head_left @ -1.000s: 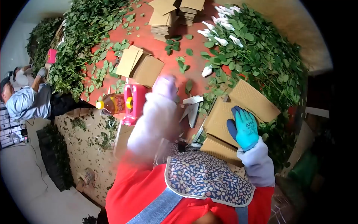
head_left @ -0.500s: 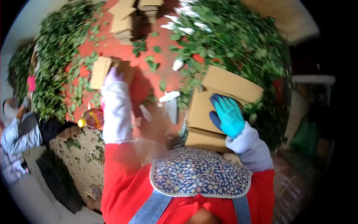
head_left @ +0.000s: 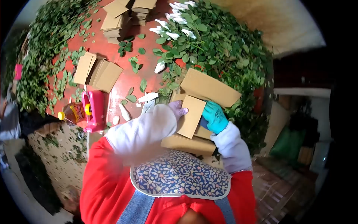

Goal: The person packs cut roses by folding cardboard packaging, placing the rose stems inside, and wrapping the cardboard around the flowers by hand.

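Observation:
A small cardboard sheet (head_left: 191,116) lies over the open corrugated cardboard wrap (head_left: 210,89) in front of me. My left hand (head_left: 178,109), in a pale purple glove, grips the sheet's left edge. On the sheet's right side is my right hand (head_left: 214,117), in a teal glove with dark blue fingertips; its fingers are bent at the sheet's edge, partly behind it, and their hold cannot be made out. Left of the wrap lie a white-and-grey tool (head_left: 148,100) and a white-wrapped bud (head_left: 124,112).
Cardboard pieces (head_left: 99,72) lie on the red table (head_left: 119,93), with taller stacks (head_left: 113,22) behind. A pink dispenser (head_left: 96,110) and a bottle (head_left: 74,113) stand left. Leafy stems (head_left: 223,48) with white-wrapped heads fill the right. A co-worker's sleeve (head_left: 10,119) shows far left.
My left hand went to the cardboard pieces, then came back right with one sheet over the wrap. My right hand's fingers have bent beside that sheet. The view has shifted.

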